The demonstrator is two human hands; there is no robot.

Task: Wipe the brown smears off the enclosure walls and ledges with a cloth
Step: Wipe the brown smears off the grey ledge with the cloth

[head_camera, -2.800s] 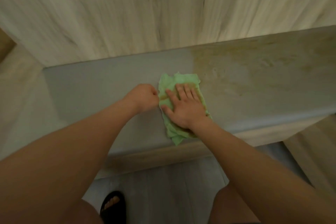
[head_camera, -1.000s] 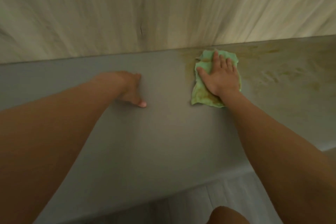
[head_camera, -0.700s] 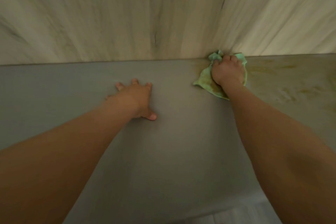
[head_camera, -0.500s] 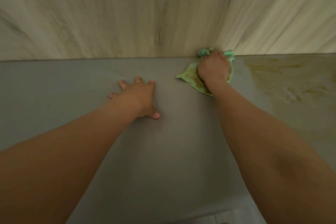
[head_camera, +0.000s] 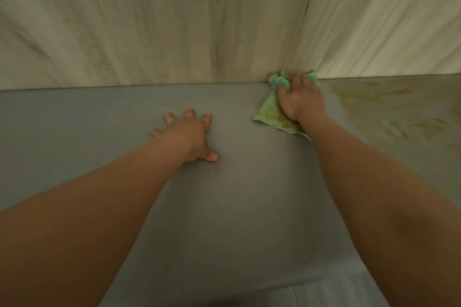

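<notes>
**Ledge.** A grey ledge [head_camera: 237,207] runs from left to right across the view. Its far edge meets the far wall [head_camera: 149,27], a pale wood-grain panel. A second pale panel, the right wall [head_camera: 386,20], joins the far wall at a vertical seam that comes down to the ledge right of centre.

**Cloth.** The green cloth [head_camera: 268,114] lies on the ledge at the foot of that seam. Its far end is bunched up against the base of the walls. Its near end lies flat on the ledge, trails toward the near left, and carries brown staining.

**Right hand.** The right hand [head_camera: 303,99] sits on top of the cloth, palm down. Its fingers [head_camera: 284,91] are curled and gather the bunched far end of the cloth into a grip. The hand holds the cloth against the ledge at the wall junction.

**Left hand.** The left hand [head_camera: 189,132] lies flat on the grey ledge, well to the left of the cloth and apart from it. Its fingers [head_camera: 190,112] are straight and spread, and they hold nothing. The thumb points to the right along the surface.

**Brown smears.** The brown smears [head_camera: 389,112] cover the ledge to the right of the cloth, from the far edge toward the near side. The nearest smear begins just beside the right hand. The ledge to the left of the cloth shows an even grey.

**Surroundings.** Both forearms reach in from the near side. A strip of pale floor [head_camera: 324,294] shows past the near edge of the ledge.
</notes>
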